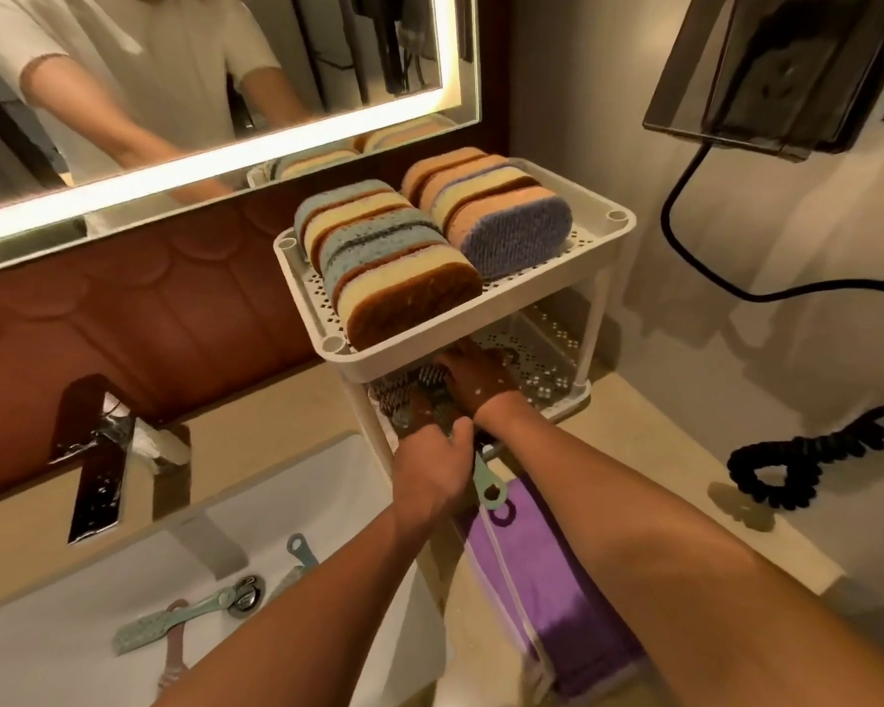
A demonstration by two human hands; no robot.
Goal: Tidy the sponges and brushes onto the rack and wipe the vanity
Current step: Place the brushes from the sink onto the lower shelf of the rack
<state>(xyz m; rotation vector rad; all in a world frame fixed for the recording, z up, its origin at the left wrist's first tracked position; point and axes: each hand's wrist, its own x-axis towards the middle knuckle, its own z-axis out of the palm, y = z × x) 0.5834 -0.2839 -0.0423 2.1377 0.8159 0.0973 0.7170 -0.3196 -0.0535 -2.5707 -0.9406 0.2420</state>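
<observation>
Green brush handle [487, 483] points toward 6 o'clock beneath the left hand [432, 464], fingers clenched over it; right hand [473, 382], grip unclear, reaches at 12 o'clock into the rack's lower shelf [557, 369].

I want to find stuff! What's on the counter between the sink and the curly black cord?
In the head view: the white rack and a purple cloth lie between the sink and cord.

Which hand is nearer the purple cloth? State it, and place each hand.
Left. The left hand grips a teal brush handle just above the purple cloth. The right hand reaches farther back, inside the rack's lower shelf.
</observation>
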